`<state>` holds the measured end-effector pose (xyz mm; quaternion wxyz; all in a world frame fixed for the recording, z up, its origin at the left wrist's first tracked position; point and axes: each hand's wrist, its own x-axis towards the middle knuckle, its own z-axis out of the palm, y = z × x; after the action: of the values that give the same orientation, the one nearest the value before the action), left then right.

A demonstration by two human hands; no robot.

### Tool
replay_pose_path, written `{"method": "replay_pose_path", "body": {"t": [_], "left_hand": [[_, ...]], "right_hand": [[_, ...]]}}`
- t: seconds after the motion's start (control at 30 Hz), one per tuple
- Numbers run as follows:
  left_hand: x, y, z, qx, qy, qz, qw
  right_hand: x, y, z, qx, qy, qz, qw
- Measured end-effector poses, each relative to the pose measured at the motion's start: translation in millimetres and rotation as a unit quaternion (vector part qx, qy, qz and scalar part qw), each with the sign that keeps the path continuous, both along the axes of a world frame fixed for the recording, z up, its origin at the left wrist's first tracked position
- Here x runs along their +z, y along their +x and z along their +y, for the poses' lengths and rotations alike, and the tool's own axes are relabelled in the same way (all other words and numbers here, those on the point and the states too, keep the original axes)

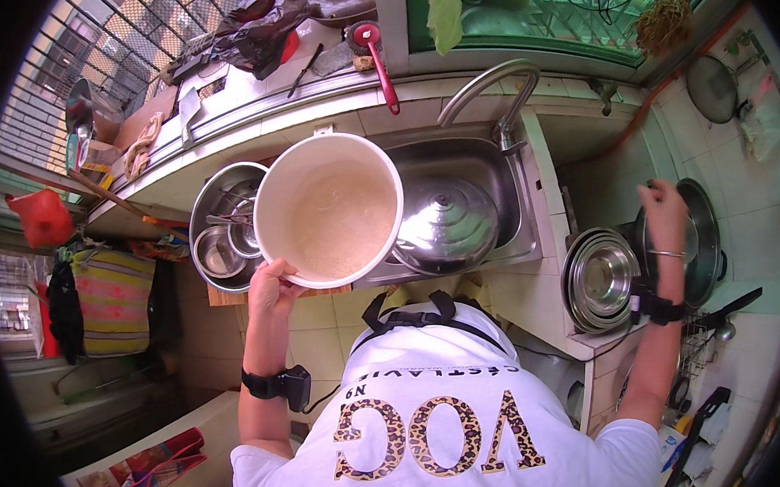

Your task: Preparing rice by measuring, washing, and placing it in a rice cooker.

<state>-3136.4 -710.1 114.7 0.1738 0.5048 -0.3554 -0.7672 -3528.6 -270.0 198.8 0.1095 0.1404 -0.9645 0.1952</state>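
My left hand (275, 285) grips the near rim of a round white plastic bucket (268, 216). Inside the bucket is something pale beige; whether it is liquid or fine grain I cannot tell. The bucket covers part of the sink's left side and part of a large steel basin (198, 232) with small metal bowls (219, 252) in it. My right hand (665, 205) is raised at the right with its fingers curled, over a wide metal pan (709, 229). It is blurred, so whether it holds anything is unclear. Nested steel basins (602, 276) stand just below it.
A domed metal lid (448, 223) lies in the steel sink (514, 177) under a curved faucet (487, 72). On the window ledge are a cleaver (187, 116), a red-handled scrubber (377, 65) and a black plastic bag (263, 25). A strainer (711, 89) hangs on the right wall.
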Motion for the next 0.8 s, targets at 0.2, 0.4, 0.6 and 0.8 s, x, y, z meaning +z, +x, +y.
{"method": "replay_pose_path", "body": {"t": [0.2, 0.4, 0.6, 0.8], "left_hand": [[-7.2, 36.7, -16.0, 0.037, 0.012, 0.033, 0.999], [4.4, 72.8, -13.4, 0.104, -0.006, 0.026, 0.994], [14.0, 105.5, -5.8, 0.172, -0.025, 0.004, 0.985], [21.5, 132.4, -1.4, 0.226, -0.029, -0.032, 0.973]], "right_hand": [[-78.9, 66.8, -154.4, 0.163, -0.211, -0.330, 0.906], [-245.9, 42.9, -224.7, 0.245, -0.014, -0.313, 0.918], [-293.4, 43.4, -266.3, 0.285, 0.135, -0.226, 0.922], [-302.5, 34.3, -284.8, 0.251, 0.185, -0.265, 0.913]]}}
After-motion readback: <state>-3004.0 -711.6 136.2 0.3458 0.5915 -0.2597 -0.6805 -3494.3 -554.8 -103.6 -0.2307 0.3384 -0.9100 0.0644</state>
